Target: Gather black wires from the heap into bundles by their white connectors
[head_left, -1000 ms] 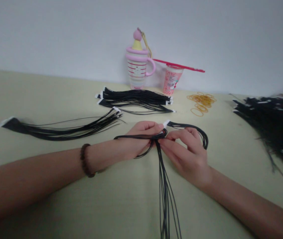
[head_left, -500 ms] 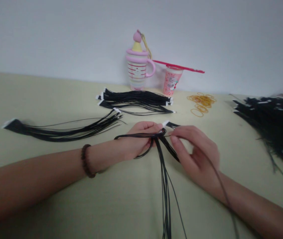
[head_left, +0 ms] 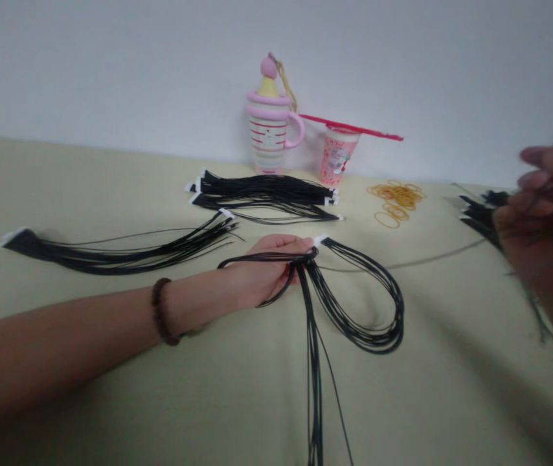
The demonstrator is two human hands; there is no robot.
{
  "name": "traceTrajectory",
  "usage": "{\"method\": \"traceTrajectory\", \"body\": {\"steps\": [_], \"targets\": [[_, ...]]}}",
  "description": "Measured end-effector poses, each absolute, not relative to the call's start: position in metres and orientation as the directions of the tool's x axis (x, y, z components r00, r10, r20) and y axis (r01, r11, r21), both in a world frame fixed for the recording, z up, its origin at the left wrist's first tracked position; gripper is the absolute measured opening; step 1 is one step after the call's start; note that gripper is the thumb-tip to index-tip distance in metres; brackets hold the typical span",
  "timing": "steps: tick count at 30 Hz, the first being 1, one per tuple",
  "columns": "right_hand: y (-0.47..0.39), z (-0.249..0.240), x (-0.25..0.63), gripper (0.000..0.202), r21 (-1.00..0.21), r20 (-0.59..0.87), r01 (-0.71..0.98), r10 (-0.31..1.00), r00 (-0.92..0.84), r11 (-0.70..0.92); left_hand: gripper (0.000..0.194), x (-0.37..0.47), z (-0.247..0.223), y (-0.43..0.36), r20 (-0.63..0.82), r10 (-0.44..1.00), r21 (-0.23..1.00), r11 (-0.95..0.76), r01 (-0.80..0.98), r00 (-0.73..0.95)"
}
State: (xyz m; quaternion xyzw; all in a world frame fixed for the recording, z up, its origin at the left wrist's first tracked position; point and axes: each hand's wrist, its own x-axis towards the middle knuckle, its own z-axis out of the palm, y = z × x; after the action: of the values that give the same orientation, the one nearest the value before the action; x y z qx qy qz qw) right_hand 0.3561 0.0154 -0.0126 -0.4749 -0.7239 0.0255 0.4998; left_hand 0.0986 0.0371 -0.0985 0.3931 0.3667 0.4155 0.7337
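Note:
My left hand [head_left: 269,268] is closed around a bundle of black wires [head_left: 376,343] at the middle of the table, near a white connector [head_left: 320,239]. Part of the bundle loops to the right, some strands bend back over my wrist, and others hang toward the front edge. Raised at the far right, my right hand [head_left: 543,200] is blurred, its fingers closed on a single black wire [head_left: 432,260]. That wire stretches from my left hand across to it, and a short end sticks up above the fingers.
Black wire bundles with white connectors [head_left: 267,189] lie behind my hands, another bundle [head_left: 111,260] at the left. A dark wire pile [head_left: 480,213] is at the right. Yellow rubber bands [head_left: 397,197], a lidded pink mug [head_left: 267,136] and a pink cup [head_left: 337,158] stand near the wall.
My right hand has moved away to the right and up, drawing one wire out taut. The looped wires right of my left hand now show fully. My left hand has barely moved.

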Motion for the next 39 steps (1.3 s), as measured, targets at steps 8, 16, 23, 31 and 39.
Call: {"method": "traceTrajectory", "body": {"steps": [8, 16, 23, 31, 39], "targets": [[-0.019, -0.051, 0.278, 0.02, -0.649, 0.36, 0.656, 0.915, -0.181, 0.385, 0.012, 0.101, -0.094, 0.035, -0.236, 0.897, 0.85, 0.377, -0.367, 0.375], [-0.017, -0.068, 0.274, 0.018, -0.618, 0.359, 0.683, 0.913, -0.195, 0.39, 0.021, 0.097, -0.099, 0.035, -0.152, 0.898, 0.904, 0.295, -0.309, 0.413], [-0.019, -0.068, 0.274, 0.018, -0.618, 0.387, 0.67, 0.901, -0.194, 0.41, 0.016, 0.099, -0.095, 0.035, -0.166, 0.902, 0.893, 0.308, -0.327, 0.399], [-0.017, -0.068, 0.273, 0.018, -0.599, 0.35, 0.708, 0.917, -0.189, 0.375, 0.021, 0.099, -0.098, 0.035, -0.147, 0.898, 0.894, 0.299, -0.332, 0.414], [-0.02, -0.067, 0.273, 0.018, -0.599, 0.345, 0.71, 0.92, -0.188, 0.37, 0.018, 0.099, -0.097, 0.035, -0.148, 0.902, 0.894, 0.297, -0.334, 0.406]]}}
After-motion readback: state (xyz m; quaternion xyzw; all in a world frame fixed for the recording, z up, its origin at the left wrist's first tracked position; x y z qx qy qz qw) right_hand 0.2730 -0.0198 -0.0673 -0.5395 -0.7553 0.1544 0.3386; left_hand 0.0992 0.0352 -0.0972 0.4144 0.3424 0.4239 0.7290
